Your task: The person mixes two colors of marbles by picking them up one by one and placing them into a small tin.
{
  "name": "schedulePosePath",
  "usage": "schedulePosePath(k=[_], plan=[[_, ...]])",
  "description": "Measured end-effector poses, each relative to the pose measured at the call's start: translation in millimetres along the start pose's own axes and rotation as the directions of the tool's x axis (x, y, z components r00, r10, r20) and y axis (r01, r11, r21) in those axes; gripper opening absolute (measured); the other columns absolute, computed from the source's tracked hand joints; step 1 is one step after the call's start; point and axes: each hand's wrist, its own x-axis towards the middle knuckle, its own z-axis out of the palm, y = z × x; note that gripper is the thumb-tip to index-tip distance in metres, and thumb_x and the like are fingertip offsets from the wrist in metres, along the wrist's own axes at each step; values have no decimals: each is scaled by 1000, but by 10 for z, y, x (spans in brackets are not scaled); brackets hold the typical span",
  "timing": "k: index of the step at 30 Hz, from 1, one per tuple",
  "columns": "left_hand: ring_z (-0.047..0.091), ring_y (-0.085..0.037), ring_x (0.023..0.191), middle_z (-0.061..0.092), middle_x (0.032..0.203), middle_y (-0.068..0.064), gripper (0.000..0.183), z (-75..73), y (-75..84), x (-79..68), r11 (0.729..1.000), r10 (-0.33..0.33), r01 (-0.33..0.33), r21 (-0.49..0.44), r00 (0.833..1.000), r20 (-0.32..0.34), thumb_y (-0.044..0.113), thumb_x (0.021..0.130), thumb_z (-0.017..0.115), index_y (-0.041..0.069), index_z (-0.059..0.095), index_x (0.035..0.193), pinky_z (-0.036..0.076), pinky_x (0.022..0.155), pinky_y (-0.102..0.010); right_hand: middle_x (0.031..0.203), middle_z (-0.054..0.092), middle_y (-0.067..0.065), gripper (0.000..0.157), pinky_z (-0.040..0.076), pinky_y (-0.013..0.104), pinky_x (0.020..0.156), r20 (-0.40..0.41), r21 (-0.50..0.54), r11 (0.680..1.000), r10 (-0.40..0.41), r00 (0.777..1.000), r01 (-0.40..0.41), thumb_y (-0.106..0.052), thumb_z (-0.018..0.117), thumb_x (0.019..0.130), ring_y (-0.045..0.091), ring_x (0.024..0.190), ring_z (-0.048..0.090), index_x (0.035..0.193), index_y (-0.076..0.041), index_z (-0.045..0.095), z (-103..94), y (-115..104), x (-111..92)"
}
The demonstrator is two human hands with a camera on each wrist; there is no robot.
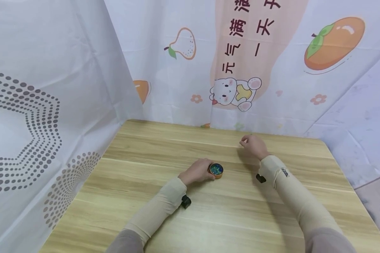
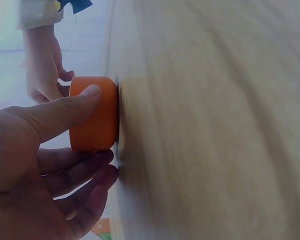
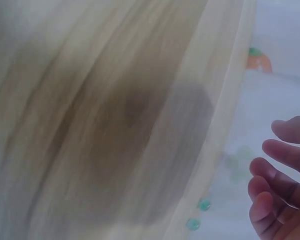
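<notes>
A small round orange container (image 1: 216, 170) with blue and green bits inside stands upright on the wooden table. My left hand (image 1: 200, 171) holds it from the left side. In the left wrist view the thumb (image 2: 91, 91) lies along the orange wall (image 2: 97, 127), and the other fingers curl round its far side. Over the back part of the table, my right hand (image 1: 254, 146) hangs with loosely bent fingers (image 3: 280, 150) and nothing visible in them. Two small green beads, one upper (image 3: 204, 204) and one lower (image 3: 192, 224), lie at the table's back edge near that hand.
The wooden table (image 1: 139, 207) meets a white printed curtain (image 1: 180, 88) along its back edge. Another dotted white curtain (image 1: 82, 116) hangs at the left, and pale cloth (image 1: 361, 140) at the right. Each wrist carries a small black device, left (image 1: 186, 201) and right (image 1: 261, 178).
</notes>
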Motion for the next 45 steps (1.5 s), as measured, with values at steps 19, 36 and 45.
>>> schedulePosePath(k=[19,36,45], plan=[[60,-20,111,64,121,-5,59,-99,3,7,1000,-3,3,13,1000,-6,34,83,78,9,57,132,48,97,-32,129,59,28,37,48,56,91,-29,14,992,124,992,-124,-20,52,93,47,114,57,120,3,64,-51,420,289],[61,-16,105,67,115,-2,55,-27,-4,-36,999,34,-34,15,999,11,32,82,79,11,60,129,49,92,-29,124,59,32,40,44,57,98,-36,29,978,208,977,-207,-22,47,97,48,115,54,119,9,61,57,569,310],[62,-16,107,67,116,-2,53,-50,10,-34,999,52,-52,16,999,-8,32,82,78,11,61,128,48,94,-29,128,57,31,45,46,57,96,-25,-27,977,209,978,-210,-22,43,92,49,117,54,123,6,60,96,635,466]])
